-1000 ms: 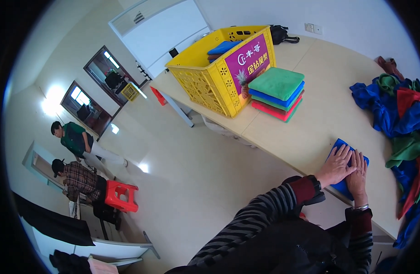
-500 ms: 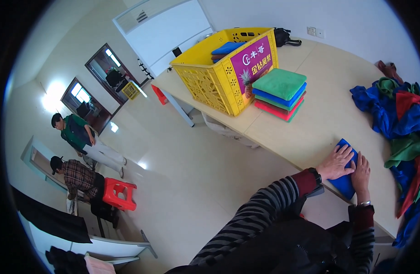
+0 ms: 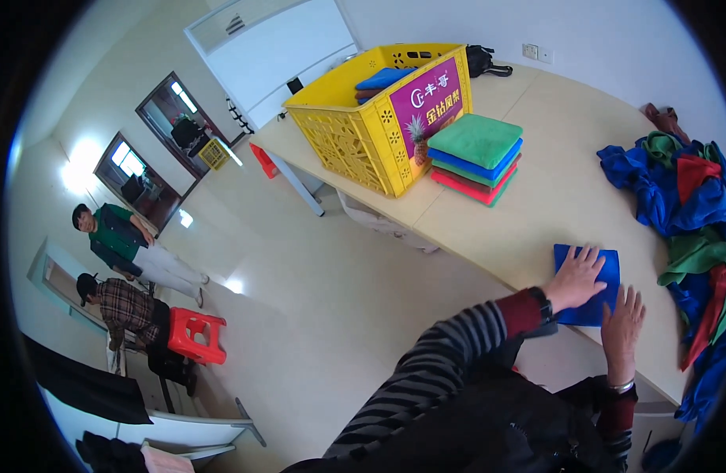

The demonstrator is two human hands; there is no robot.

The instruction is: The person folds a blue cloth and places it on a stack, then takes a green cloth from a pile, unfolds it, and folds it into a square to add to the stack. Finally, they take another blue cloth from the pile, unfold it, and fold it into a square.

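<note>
A folded blue cloth [image 3: 590, 310] lies flat near the table's front edge. My left hand [image 3: 574, 280] rests open on it, palm down with the fingers spread. Beside the cloth's near right corner is my right hand [image 3: 623, 325], open with its fingers stretched out. Whether its thumb touches the cloth I cannot tell. Farther left, a neat stack of folded cloths [image 3: 477, 142] in green, blue, brown and red stands against a yellow plastic crate [image 3: 339, 154]. Inside the crate the top of a folded blue cloth [image 3: 386, 78] shows.
Crumpled blue, green and red cloths [image 3: 670, 193] heap along the table's right side and hang over its edge. A black bag [image 3: 483, 61] sits behind the crate. Left across the floor, one person [image 3: 126, 236] stands and another [image 3: 126, 307] sits by a red stool [image 3: 197, 335].
The blue cloth has gone from a narrow, slanted shape to a squarer flat one. My right hand has slid off it toward me; my left hand stays on top.
</note>
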